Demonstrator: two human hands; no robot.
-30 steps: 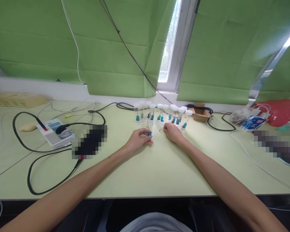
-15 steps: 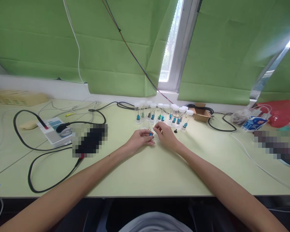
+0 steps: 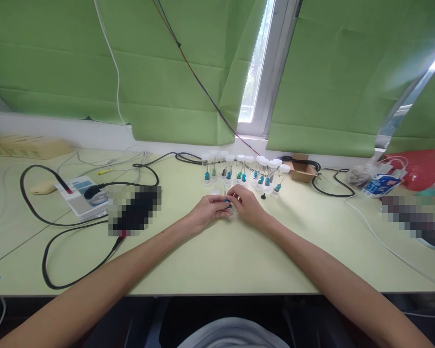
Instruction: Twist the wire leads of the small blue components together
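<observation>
Head view: right hand [image 3: 248, 205] has moved in to meet left hand [image 3: 208, 211]; I see both pinching the blue component [image 3: 227, 200] near the vials [image 3: 243, 170].

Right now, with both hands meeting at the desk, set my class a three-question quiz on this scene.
1. True or false: the left hand and right hand meet at a small blue part.
2. The row of clear vials stands: A) nearer the window than the hands, B) at the desk's near edge, C) on the cardboard box.
3. Fill in: a loose small ____ part lies on the desk beside the right hand.

Key: 1 true; 2 A; 3 black.
</observation>
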